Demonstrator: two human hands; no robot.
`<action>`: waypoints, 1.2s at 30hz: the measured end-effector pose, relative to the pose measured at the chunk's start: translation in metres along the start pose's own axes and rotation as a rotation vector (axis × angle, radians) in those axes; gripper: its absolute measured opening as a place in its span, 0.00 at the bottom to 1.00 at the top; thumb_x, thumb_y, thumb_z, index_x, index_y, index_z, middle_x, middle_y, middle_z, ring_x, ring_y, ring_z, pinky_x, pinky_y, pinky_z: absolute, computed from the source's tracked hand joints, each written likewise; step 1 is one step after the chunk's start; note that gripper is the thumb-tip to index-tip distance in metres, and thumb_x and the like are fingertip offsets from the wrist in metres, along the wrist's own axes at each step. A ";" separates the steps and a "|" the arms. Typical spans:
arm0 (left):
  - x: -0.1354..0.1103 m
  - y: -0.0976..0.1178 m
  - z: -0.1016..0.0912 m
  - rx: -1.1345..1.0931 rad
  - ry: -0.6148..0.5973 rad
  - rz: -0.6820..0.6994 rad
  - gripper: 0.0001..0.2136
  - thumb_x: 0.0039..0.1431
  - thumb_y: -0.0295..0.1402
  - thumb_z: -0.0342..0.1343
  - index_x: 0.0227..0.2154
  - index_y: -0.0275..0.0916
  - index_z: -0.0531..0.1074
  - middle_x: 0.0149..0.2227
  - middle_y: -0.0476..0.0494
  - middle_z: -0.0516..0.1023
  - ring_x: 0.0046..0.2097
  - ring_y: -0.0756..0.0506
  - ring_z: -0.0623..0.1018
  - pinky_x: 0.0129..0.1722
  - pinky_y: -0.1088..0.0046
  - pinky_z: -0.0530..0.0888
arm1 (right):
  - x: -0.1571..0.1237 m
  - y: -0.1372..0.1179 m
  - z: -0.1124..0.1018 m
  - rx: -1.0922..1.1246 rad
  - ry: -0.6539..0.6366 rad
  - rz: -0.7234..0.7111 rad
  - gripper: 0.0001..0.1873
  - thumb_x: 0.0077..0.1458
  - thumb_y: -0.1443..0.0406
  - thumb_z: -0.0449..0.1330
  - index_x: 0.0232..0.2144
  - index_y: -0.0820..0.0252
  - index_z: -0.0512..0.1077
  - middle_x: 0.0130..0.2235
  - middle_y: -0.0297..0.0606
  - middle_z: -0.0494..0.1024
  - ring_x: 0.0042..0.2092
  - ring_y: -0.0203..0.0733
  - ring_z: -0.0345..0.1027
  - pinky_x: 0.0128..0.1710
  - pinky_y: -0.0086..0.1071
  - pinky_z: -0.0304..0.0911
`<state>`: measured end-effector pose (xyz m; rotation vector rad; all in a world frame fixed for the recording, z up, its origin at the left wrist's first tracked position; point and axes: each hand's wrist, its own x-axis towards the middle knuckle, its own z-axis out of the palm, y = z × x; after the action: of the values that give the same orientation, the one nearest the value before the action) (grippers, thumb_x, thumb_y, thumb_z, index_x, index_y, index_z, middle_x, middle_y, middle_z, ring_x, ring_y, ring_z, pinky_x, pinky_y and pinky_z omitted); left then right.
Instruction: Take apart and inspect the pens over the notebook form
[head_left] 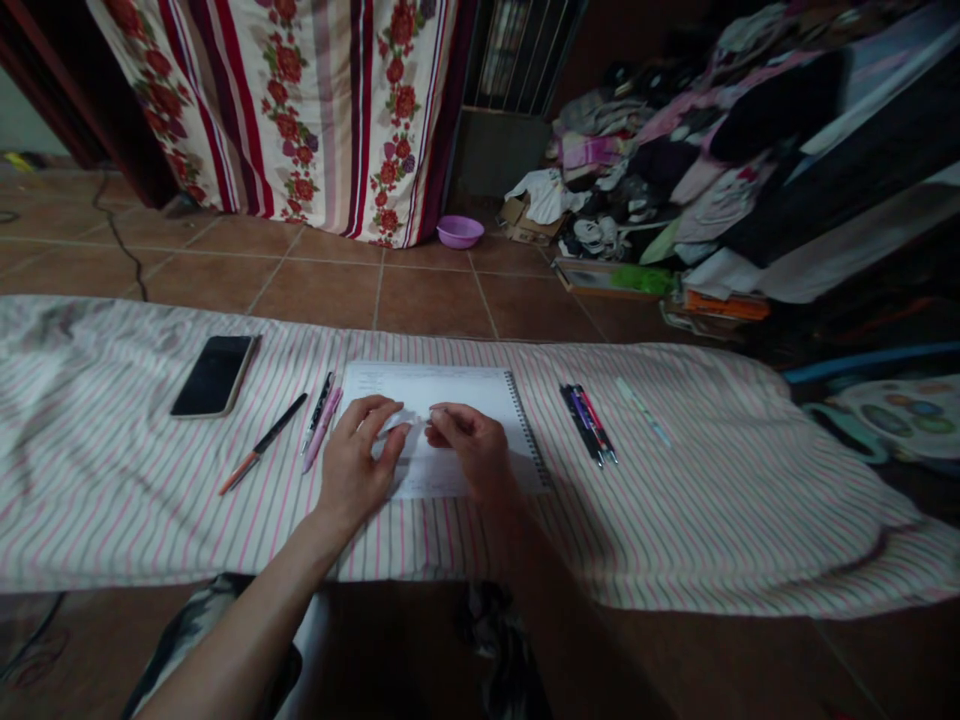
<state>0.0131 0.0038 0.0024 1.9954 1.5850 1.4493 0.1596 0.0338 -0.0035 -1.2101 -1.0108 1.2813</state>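
Observation:
Over the white page of a spiral notebook [457,474], my left hand [358,455] pinches a small whitish, translucent piece [405,418] between thumb and fingers. I cannot make out its kind. My right hand [472,440] is closed just to the right of it, fingertips pinched at the piece's right end. What those fingertips hold is too small to name. Left of the notebook lie a pink pen [322,430] and a dark pen [318,412], side by side. On the right, beyond the spiral, dark, purple and pink pens [589,425] lie together.
A striped cloth [720,520] covers the low surface. A phone [214,376] and an orange-and-black pen [262,444] lie on the left, a pale blue pen [643,411] on the right. Beyond are a purple basin [460,232], a floral curtain [300,110] and piled clothes [675,150].

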 end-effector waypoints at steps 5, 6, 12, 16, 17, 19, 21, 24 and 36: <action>-0.013 0.029 0.008 -0.280 -0.264 -0.108 0.09 0.59 0.32 0.49 0.29 0.40 0.74 0.32 0.43 0.75 0.36 0.47 0.74 0.35 0.72 0.70 | 0.005 -0.006 -0.009 0.146 0.135 0.051 0.16 0.39 0.57 0.67 0.28 0.62 0.76 0.24 0.33 0.76 0.27 0.34 0.70 0.32 0.31 0.71; -0.016 0.033 0.012 -0.359 -0.301 -0.205 0.08 0.58 0.32 0.50 0.30 0.40 0.74 0.32 0.43 0.75 0.35 0.47 0.74 0.33 0.73 0.70 | 0.006 -0.006 -0.011 0.159 0.139 0.051 0.16 0.39 0.57 0.67 0.28 0.62 0.76 0.24 0.33 0.76 0.28 0.34 0.69 0.32 0.31 0.70; -0.014 0.035 0.028 -0.878 -0.187 -0.988 0.07 0.54 0.30 0.57 0.35 0.33 0.72 0.27 0.46 0.76 0.25 0.51 0.75 0.24 0.78 0.66 | 0.007 -0.007 -0.013 0.191 0.143 0.079 0.16 0.37 0.57 0.68 0.28 0.61 0.76 0.25 0.33 0.75 0.28 0.33 0.68 0.31 0.30 0.69; -0.002 0.030 0.020 -1.230 -0.006 -1.201 0.04 0.56 0.26 0.55 0.35 0.33 0.71 0.29 0.44 0.77 0.26 0.53 0.76 0.25 0.81 0.69 | 0.006 -0.011 -0.013 0.215 0.141 0.105 0.15 0.35 0.58 0.69 0.27 0.61 0.76 0.25 0.33 0.75 0.28 0.33 0.68 0.31 0.28 0.68; -0.001 0.029 0.019 -1.286 0.021 -1.223 0.04 0.56 0.25 0.54 0.34 0.33 0.71 0.29 0.44 0.77 0.26 0.52 0.77 0.25 0.82 0.70 | 0.005 -0.011 -0.012 0.211 0.133 0.109 0.15 0.35 0.58 0.69 0.27 0.61 0.76 0.25 0.33 0.75 0.28 0.33 0.68 0.31 0.28 0.68; 0.001 0.028 0.017 -1.359 0.056 -1.247 0.03 0.57 0.24 0.54 0.34 0.33 0.70 0.29 0.43 0.77 0.26 0.52 0.77 0.25 0.81 0.72 | 0.004 -0.011 -0.011 0.193 0.107 0.114 0.15 0.36 0.58 0.68 0.27 0.61 0.76 0.25 0.33 0.76 0.28 0.33 0.69 0.31 0.28 0.68; 0.001 0.027 0.017 -1.398 0.070 -1.261 0.03 0.57 0.24 0.53 0.34 0.33 0.71 0.27 0.43 0.77 0.25 0.52 0.76 0.24 0.80 0.72 | 0.003 -0.010 -0.010 0.175 0.079 0.113 0.15 0.37 0.57 0.68 0.27 0.61 0.76 0.25 0.33 0.76 0.28 0.33 0.69 0.31 0.28 0.68; 0.002 0.027 0.019 -1.436 0.095 -1.271 0.06 0.58 0.24 0.52 0.37 0.33 0.71 0.26 0.44 0.77 0.24 0.52 0.76 0.23 0.82 0.73 | 0.002 -0.007 -0.009 0.146 0.029 0.113 0.15 0.38 0.57 0.67 0.27 0.61 0.76 0.25 0.33 0.76 0.27 0.33 0.69 0.30 0.28 0.68; 0.007 0.025 0.015 -1.478 0.204 -1.291 0.08 0.60 0.21 0.47 0.29 0.30 0.71 0.24 0.44 0.75 0.24 0.53 0.76 0.23 0.83 0.74 | -0.002 -0.004 -0.002 0.113 -0.055 0.077 0.20 0.40 0.56 0.66 0.37 0.59 0.76 0.31 0.36 0.79 0.29 0.35 0.72 0.30 0.29 0.69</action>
<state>0.0401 0.0056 0.0153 -0.0621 0.8189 1.3532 0.1616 0.0321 0.0005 -1.1426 -0.9257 1.4195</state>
